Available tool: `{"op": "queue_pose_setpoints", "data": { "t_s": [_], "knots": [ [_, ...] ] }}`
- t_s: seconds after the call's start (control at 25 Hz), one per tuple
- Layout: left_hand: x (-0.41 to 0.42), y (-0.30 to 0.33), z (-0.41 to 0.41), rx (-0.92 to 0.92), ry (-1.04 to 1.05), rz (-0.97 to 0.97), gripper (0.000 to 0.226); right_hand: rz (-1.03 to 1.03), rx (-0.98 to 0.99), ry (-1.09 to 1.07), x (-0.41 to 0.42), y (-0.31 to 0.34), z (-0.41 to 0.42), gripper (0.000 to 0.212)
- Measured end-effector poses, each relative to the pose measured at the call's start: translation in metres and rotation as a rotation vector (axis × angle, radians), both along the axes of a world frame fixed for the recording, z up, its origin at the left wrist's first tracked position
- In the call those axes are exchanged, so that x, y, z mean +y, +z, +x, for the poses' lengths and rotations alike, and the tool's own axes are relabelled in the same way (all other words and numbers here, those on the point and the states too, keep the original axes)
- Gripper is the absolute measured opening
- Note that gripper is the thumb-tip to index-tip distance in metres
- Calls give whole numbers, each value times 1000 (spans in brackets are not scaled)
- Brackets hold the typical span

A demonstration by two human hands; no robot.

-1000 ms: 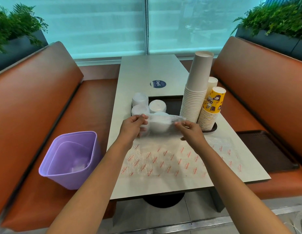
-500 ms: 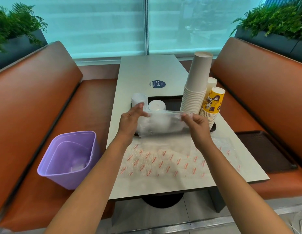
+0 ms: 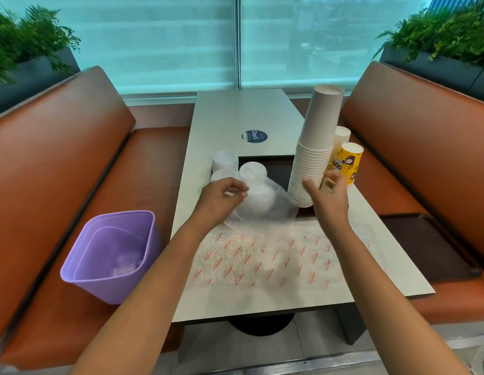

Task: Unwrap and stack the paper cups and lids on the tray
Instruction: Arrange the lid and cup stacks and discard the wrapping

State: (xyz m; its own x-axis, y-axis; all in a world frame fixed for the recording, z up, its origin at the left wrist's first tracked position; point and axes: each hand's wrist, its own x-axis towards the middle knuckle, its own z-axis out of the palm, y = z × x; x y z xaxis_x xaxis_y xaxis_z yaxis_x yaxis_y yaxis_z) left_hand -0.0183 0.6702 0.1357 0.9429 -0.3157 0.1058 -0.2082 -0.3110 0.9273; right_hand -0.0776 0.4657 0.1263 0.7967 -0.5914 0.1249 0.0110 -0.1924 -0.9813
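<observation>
The left hand pinches the clear wrapper over a lid stack on the dark tray at twelve o'clock, while the right hand — fingers loosely curled, holding nothing — hovers before the white cup stack at one o'clock.

Table: grey, in front of me.
On it: dark tray, printed wrap sheet, round blue sticker.
</observation>
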Motion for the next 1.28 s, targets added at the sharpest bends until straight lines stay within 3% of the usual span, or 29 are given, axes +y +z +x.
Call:
{"op": "queue_pose_setpoints", "data": {
  "t_s": [0.12,0.2,0.28,0.36,0.48,0.64,0.72,0.8,0.96,1.04,1.16,1.24,1.28],
  "knots": [
    [-5,12,-3,-93,-275,267,17,-242,90,512,10,13,4,82],
    [-10,18,-7,-75,-346,226,21,-175,127,704,14,16,7,74],
    [-12,18,-6,-50,-202,22,38,52,48,645,17,15,9,41],
    [-12,10,-6,58,-46,-224,49,275,-29,489,18,11,7,20],
    [-14,-8,-8,274,-57,-315,40,416,-85,405,18,2,7,18],
    [-16,-9,-6,240,-52,-381,17,528,-94,408,16,0,6,10],
    [-14,-4,-2,166,-50,-344,16,481,-78,349,11,-2,9,21],
    [-11,2,0,76,-75,-209,17,234,-63,300,3,2,10,38],
    [-9,13,-2,-84,-210,113,14,-202,161,644,-11,30,11,69],
    [-12,19,-7,-102,-273,153,15,-215,224,781,-8,38,11,54],
    [-8,22,-1,-177,-157,107,18,-57,46,635,7,36,8,10],
    [1,18,4,-162,72,-73,48,93,-37,502,11,33,7,7],
    [5,15,4,-72,116,-209,61,160,-56,471,10,30,6,8]
  ]
}}
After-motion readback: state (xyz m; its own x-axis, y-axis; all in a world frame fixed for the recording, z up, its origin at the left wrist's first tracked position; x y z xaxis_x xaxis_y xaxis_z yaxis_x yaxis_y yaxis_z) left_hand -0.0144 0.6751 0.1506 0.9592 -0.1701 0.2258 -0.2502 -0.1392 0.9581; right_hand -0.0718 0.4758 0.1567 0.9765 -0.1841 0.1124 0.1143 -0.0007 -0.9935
